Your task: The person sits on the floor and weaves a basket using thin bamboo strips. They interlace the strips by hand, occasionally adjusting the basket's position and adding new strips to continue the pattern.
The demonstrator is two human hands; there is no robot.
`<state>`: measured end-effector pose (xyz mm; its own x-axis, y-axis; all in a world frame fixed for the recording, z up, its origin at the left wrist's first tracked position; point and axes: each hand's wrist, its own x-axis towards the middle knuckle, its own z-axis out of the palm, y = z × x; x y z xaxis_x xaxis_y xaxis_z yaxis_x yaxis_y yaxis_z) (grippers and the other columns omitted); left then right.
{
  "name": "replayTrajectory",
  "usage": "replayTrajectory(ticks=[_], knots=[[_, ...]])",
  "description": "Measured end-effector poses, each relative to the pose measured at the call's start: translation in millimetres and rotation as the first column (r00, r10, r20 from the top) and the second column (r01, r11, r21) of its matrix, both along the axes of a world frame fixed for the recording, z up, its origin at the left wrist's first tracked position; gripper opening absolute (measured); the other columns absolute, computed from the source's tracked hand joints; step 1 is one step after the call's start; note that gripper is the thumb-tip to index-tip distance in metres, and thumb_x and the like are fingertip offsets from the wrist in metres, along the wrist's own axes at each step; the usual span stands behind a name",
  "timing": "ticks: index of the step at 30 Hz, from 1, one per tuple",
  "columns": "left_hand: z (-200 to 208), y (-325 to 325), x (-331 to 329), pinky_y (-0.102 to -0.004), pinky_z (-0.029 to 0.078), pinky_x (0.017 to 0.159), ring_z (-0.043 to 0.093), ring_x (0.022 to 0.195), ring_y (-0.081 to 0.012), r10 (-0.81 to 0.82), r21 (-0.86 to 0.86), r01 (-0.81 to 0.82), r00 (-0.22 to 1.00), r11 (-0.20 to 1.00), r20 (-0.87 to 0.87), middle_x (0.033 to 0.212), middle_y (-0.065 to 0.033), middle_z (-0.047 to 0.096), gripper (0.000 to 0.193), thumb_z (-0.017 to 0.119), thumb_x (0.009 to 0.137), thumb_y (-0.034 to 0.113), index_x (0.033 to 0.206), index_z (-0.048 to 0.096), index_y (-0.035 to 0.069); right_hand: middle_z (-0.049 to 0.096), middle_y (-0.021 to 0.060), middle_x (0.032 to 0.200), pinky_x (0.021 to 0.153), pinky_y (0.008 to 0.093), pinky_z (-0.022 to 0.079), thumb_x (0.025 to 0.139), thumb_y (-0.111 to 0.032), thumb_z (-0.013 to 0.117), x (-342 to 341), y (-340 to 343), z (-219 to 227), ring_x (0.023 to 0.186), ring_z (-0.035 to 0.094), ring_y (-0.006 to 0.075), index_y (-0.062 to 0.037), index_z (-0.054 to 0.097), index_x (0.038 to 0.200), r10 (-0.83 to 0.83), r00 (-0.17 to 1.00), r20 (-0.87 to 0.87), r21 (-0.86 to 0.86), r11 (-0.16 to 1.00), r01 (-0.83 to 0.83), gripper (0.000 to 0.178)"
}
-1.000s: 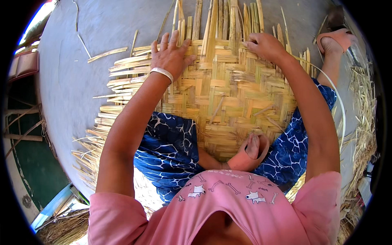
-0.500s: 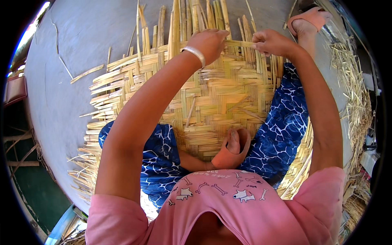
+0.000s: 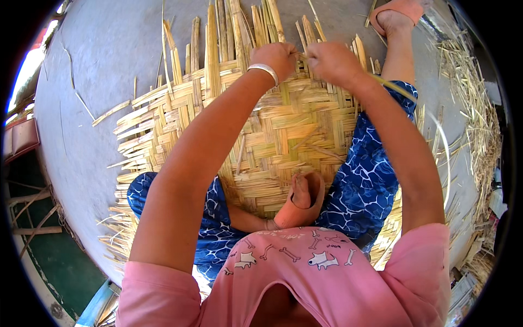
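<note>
A woven mat [image 3: 283, 128] of flat yellow-green split-cane strips lies beneath me, with loose upright strip ends [image 3: 231, 32] sticking out along its far edge. Above that edge my two closed hands are close together. My right hand [image 3: 335, 62] grips a long thin cane strip [image 3: 395, 87], which trails past my right wrist and bends down to the right. Fingers of my left hand [image 3: 275, 61], with a silver bangle at the wrist, pinch at the strip's near end between the hands. The exact finger contact is partly hidden.
My foot in an orange sandal [image 3: 299, 210] rests on the mat; the other sandal [image 3: 400, 13] is at the far right. Dry straw [image 3: 474, 125] lines the right side of the grey floor [image 3: 81, 180]. A reddish-brown box-like object [image 3: 23, 139] stands at left.
Both hands have come closer together, my right hand moving left. A strip now trails from the right hand past the wrist. The view has shifted slightly.
</note>
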<state>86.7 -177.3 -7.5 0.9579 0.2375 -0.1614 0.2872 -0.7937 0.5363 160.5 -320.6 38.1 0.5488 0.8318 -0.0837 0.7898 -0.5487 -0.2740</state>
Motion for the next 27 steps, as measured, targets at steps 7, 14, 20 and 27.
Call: replayTrajectory(ticks=[7, 14, 20, 27], knots=[[-5, -3, 5, -0.0403, 0.048, 0.076, 0.062, 0.082, -0.033, 0.048, -0.056, -0.049, 0.999, 0.997, -0.02, 0.086, -0.0141, 0.066, 0.023, 0.054, 0.084, 0.028, 0.096, 0.067, 0.012, 0.063, 0.0183, 0.08, 0.068, 0.0488, 0.046, 0.081, -0.016, 0.053, -16, 0, -3, 0.078, 0.06, 0.0391, -0.0052, 0.06, 0.086, -0.099, 0.995, -0.002, -0.019, 0.995, 0.099, 0.014], [-13, 11, 13, -0.0331, 0.049, 0.071, 0.061, 0.074, -0.0189, 0.131, -0.349, -0.152, 0.988, 0.925, -0.083, 0.08, -0.0087, 0.067, 0.023, 0.06, 0.083, 0.025, 0.096, 0.07, 0.008, 0.061, 0.0197, 0.079, 0.067, 0.0505, 0.044, 0.084, -0.019, 0.05, 2, -4, -7, 0.077, 0.058, 0.0401, -0.005, 0.057, 0.086, -0.189, 0.981, -0.052, 0.035, 0.981, 0.19, 0.016], [-17, 20, 16, -0.0322, 0.049, 0.072, 0.06, 0.078, -0.0152, 0.167, -0.503, -0.163, 0.985, 0.849, -0.037, 0.087, -0.0088, 0.067, 0.029, 0.064, 0.083, 0.028, 0.101, 0.069, 0.006, 0.063, 0.0186, 0.079, 0.065, 0.0502, 0.047, 0.082, -0.016, 0.048, 18, 8, -7, 0.076, 0.06, 0.04, -0.0049, 0.059, 0.084, -0.13, 0.98, 0.151, 0.021, 0.991, 0.129, 0.016], [-7, 13, 6, -0.0331, 0.05, 0.063, 0.062, 0.061, -0.0192, 0.156, -0.363, -0.169, 0.986, 0.917, -0.064, 0.081, -0.0101, 0.067, 0.025, 0.064, 0.083, 0.028, 0.096, 0.069, 0.007, 0.062, 0.019, 0.078, 0.066, 0.0508, 0.044, 0.085, -0.019, 0.049, -18, 1, -5, 0.076, 0.058, 0.0405, -0.0058, 0.057, 0.087, -0.091, 0.996, -0.013, 0.072, 0.993, 0.092, 0.016]])
